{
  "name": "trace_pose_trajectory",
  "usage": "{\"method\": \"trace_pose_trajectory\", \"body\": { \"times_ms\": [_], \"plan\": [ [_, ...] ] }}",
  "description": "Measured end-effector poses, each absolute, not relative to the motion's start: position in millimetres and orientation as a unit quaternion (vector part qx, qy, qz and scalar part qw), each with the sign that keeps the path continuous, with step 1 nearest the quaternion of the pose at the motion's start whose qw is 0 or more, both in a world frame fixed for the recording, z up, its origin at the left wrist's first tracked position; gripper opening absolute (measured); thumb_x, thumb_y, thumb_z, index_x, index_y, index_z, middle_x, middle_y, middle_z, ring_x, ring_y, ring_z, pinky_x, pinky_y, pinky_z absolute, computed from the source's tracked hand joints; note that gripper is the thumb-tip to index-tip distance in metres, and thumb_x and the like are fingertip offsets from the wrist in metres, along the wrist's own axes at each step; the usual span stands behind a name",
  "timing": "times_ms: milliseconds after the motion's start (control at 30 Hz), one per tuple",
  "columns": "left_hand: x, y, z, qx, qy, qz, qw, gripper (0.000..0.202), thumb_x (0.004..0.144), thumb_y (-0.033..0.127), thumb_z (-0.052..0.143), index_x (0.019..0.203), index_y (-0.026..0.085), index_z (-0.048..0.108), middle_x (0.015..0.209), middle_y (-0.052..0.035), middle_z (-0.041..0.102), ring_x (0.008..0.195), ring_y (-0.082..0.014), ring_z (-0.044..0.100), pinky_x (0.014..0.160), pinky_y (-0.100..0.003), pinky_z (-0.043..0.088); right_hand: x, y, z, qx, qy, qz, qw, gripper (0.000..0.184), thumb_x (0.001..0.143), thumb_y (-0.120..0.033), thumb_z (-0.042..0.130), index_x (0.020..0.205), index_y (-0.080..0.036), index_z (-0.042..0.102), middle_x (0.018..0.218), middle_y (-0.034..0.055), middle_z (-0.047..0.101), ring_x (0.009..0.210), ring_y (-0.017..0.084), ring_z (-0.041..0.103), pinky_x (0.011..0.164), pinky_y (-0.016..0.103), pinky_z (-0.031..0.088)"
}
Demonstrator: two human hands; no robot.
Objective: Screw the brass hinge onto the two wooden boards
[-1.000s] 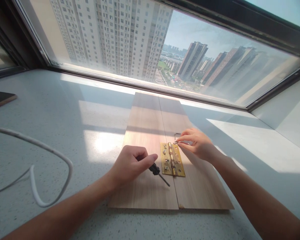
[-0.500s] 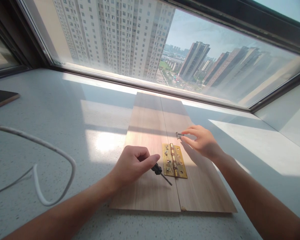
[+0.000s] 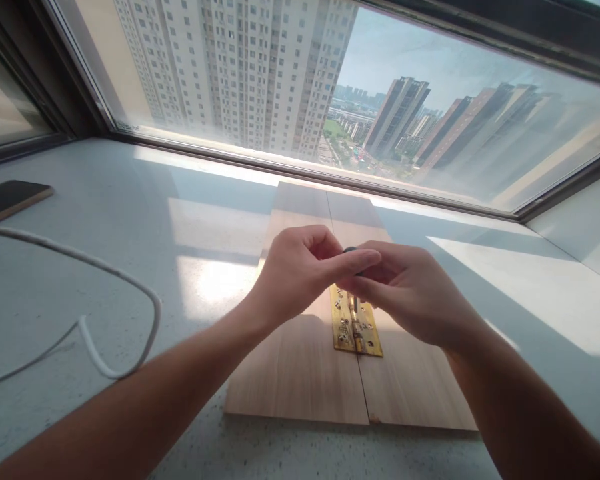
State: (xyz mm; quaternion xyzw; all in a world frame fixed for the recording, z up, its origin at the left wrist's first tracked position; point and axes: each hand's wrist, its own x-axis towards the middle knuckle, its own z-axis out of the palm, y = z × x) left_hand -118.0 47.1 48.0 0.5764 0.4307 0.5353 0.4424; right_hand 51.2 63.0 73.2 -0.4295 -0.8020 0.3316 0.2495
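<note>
Two light wooden boards [image 3: 290, 373] lie side by side on a pale speckled sill, and a brass hinge [image 3: 363, 333] sits across their seam. Both my hands meet just above the hinge's upper end. My left hand [image 3: 300, 273] is closed round the dark handle of a small screwdriver [image 3: 351, 251], thumb and forefinger stretched to the right. My right hand [image 3: 410, 300] is pinched against the left hand's fingertips, its fingers curled over the tool. What it holds is hidden. A thin shaft [image 3: 355, 304] shows below the fingers, pointing down at the hinge.
A white cable [image 3: 147, 293] loops over the sill on the left. A dark phone [image 3: 10, 199] lies at the far left edge. The window frame [image 3: 330, 175] runs just behind the boards. A pale wall [image 3: 580, 233] rises on the right.
My left hand lifted the screwdriver off the left board and raised it over the hinge. My right hand picked up a small metal piece from the right board and moved in against the left hand.
</note>
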Motion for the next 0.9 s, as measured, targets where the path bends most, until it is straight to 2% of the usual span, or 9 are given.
{"method": "trace_pose_trajectory", "body": {
  "times_ms": [67, 200, 300, 433, 533, 633, 900],
  "plan": [
    [-111.5, 58.6, 53.4, 0.598, 0.424, 0.532, 0.423, 0.028, 0.07, 0.035, 0.076, 0.063, 0.014, 0.058, 0.058, 0.0033, 0.055, 0.056, -0.0083, 0.05, 0.049, -0.018, 0.038, 54.4, 71.0, 71.1, -0.432, -0.795, 0.32, 0.28, 0.018, 0.078, -0.035, 0.07, 0.078, -0.019, 0.064, 0.07, -0.0004, 0.059, 0.066, 0.014, 0.051, 0.056, 0.026, 0.04],
    [-100.5, 73.4, 45.3, 0.631, 0.46, 0.482, 0.398, 0.025, 0.067, 0.034, 0.077, 0.071, 0.016, 0.06, 0.064, 0.0023, 0.06, 0.059, -0.0106, 0.056, 0.05, -0.02, 0.042, 67.4, 83.4, 53.1, -0.456, -0.787, 0.3, 0.288, 0.015, 0.079, -0.031, 0.069, 0.074, -0.019, 0.064, 0.064, -0.002, 0.055, 0.061, 0.012, 0.048, 0.054, 0.025, 0.038],
    [-96.8, 76.8, 36.2, 0.652, 0.466, 0.466, 0.376, 0.019, 0.07, 0.031, 0.074, 0.077, 0.017, 0.064, 0.068, 0.002, 0.065, 0.062, -0.0103, 0.058, 0.055, -0.021, 0.044, 77.4, 90.0, 37.5, -0.45, -0.776, 0.316, 0.31, 0.01, 0.079, -0.028, 0.07, 0.085, -0.021, 0.068, 0.073, -0.0009, 0.063, 0.068, 0.015, 0.056, 0.061, 0.027, 0.045],
    [-98.3, 77.6, 33.7, 0.681, 0.447, 0.467, 0.344, 0.014, 0.073, 0.029, 0.072, 0.082, 0.019, 0.068, 0.073, 0.0028, 0.067, 0.063, -0.0098, 0.057, 0.057, -0.022, 0.044, 84.8, 94.1, 29.0, -0.42, -0.763, 0.347, 0.347, 0.019, 0.076, -0.028, 0.074, 0.094, -0.024, 0.071, 0.084, 0.0012, 0.069, 0.078, 0.018, 0.064, 0.067, 0.029, 0.051],
    [-101.7, 77.6, 36.0, 0.703, 0.433, 0.46, 0.328, 0.014, 0.076, 0.027, 0.069, 0.088, 0.021, 0.07, 0.073, 0.0035, 0.065, 0.064, -0.0099, 0.056, 0.056, -0.021, 0.043, 84.9, 93.5, 27.7, -0.416, -0.764, 0.354, 0.343, 0.022, 0.076, -0.029, 0.075, 0.097, -0.024, 0.072, 0.084, 0.0015, 0.07, 0.077, 0.018, 0.064, 0.067, 0.029, 0.052],
    [-105.0, 77.2, 39.4, 0.732, 0.419, 0.44, 0.307, 0.015, 0.079, 0.022, 0.067, 0.093, 0.021, 0.071, 0.078, 0.0029, 0.065, 0.064, -0.0095, 0.055, 0.056, -0.021, 0.042, 82.5, 91.9, 27.3, -0.408, -0.775, 0.348, 0.335, 0.017, 0.077, -0.029, 0.074, 0.092, -0.023, 0.071, 0.078, 0.0005, 0.069, 0.077, 0.018, 0.064, 0.067, 0.029, 0.051],
    [-111.0, 77.1, 45.5, 0.768, 0.38, 0.436, 0.273, 0.012, 0.079, 0.014, 0.065, 0.089, 0.018, 0.072, 0.08, 0.0028, 0.068, 0.067, -0.0095, 0.057, 0.061, -0.022, 0.042, 77.9, 87.8, 34.4, -0.398, -0.787, 0.346, 0.32, 0.011, 0.078, -0.027, 0.073, 0.088, -0.023, 0.069, 0.076, -0.002, 0.066, 0.071, 0.014, 0.06, 0.063, 0.025, 0.048]
  ]
}}
